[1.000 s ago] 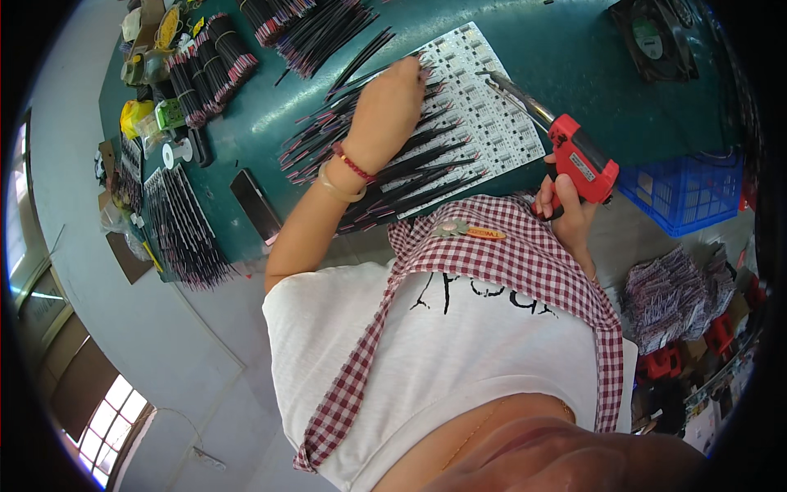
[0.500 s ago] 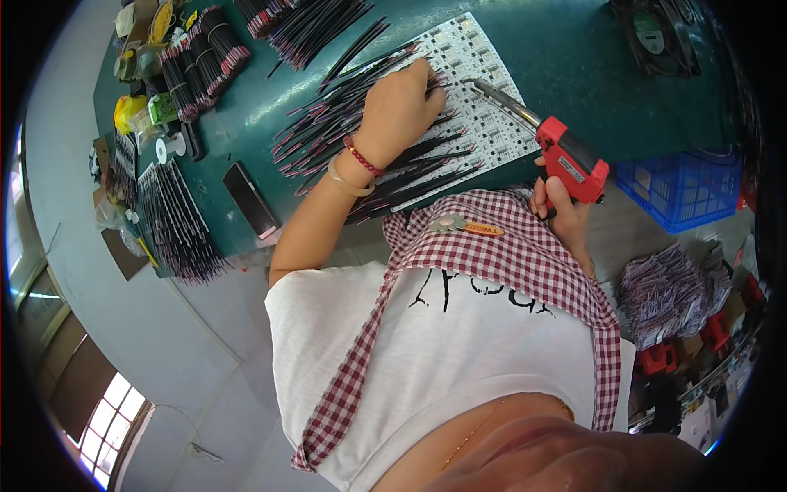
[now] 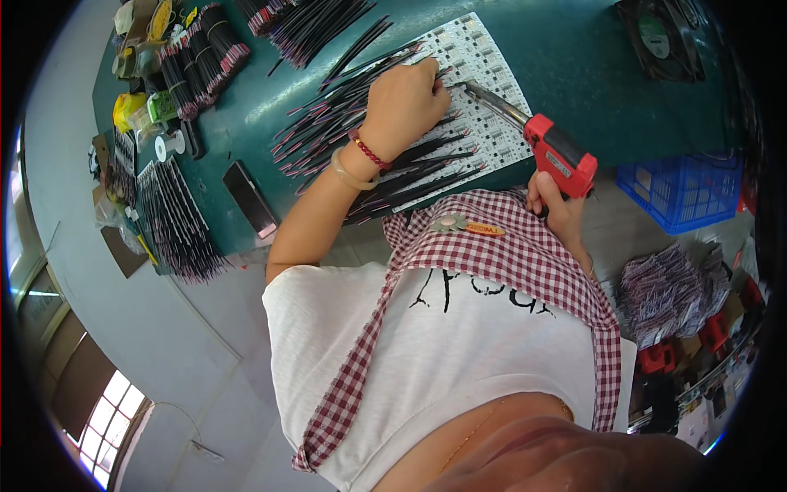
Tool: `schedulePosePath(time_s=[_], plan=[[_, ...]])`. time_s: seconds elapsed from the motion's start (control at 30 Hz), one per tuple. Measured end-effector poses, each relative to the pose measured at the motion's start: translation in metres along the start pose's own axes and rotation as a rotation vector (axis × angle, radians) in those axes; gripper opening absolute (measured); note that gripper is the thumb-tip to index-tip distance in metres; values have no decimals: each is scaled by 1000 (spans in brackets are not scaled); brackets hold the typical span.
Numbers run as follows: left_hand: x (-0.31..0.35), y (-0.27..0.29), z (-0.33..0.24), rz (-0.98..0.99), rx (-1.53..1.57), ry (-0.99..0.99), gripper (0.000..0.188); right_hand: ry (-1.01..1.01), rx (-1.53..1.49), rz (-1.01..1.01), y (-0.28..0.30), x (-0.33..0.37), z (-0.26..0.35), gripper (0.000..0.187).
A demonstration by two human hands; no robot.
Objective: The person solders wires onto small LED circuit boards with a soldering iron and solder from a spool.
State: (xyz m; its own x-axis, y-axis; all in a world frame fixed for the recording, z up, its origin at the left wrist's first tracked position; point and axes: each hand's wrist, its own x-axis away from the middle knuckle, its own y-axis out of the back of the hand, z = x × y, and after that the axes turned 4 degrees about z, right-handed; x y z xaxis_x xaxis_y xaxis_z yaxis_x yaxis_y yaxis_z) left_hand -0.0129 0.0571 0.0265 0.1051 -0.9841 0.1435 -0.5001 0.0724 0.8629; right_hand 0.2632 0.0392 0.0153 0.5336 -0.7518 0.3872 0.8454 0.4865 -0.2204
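My left hand (image 3: 406,105) is closed at the wire ends above a white sheet of small circuit boards (image 3: 484,70), its fingertips pinched on a thin wire, mostly hidden by the hand. Many black wires (image 3: 328,135) with reddish ends lie across the sheet's left part and under my left wrist. In my right hand (image 3: 559,205) is the grip of a red and black soldering gun (image 3: 561,156). Its metal tip points left over the sheet, close to my left fingers; whether it touches the wire I cannot tell.
Tied wire bundles (image 3: 201,61) lie at the back left of the green table (image 3: 574,66). A phone (image 3: 250,199) and another wired strip batch (image 3: 176,221) rest near the left edge. A black fan (image 3: 658,37) stands far right, with a blue crate (image 3: 680,189) below.
The soldering gun and my right hand have moved left, bringing the tip nearer my left fingers. My left hand has shifted slightly right, still pinched.
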Motion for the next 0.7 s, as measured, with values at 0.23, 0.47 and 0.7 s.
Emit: schedulePosePath(time_s=[0.23, 0.47, 0.7], plan=[[-3, 1, 1, 24, -11, -10, 16, -11, -26, -68, -9, 1, 6, 17], [-5, 2, 4, 33, -9, -33, 16, 91, -56, -42, -2, 0, 10, 29], [-7, 5, 6, 52, 15, -73, 14, 22, -30, -28, -8, 2, 14, 27]])
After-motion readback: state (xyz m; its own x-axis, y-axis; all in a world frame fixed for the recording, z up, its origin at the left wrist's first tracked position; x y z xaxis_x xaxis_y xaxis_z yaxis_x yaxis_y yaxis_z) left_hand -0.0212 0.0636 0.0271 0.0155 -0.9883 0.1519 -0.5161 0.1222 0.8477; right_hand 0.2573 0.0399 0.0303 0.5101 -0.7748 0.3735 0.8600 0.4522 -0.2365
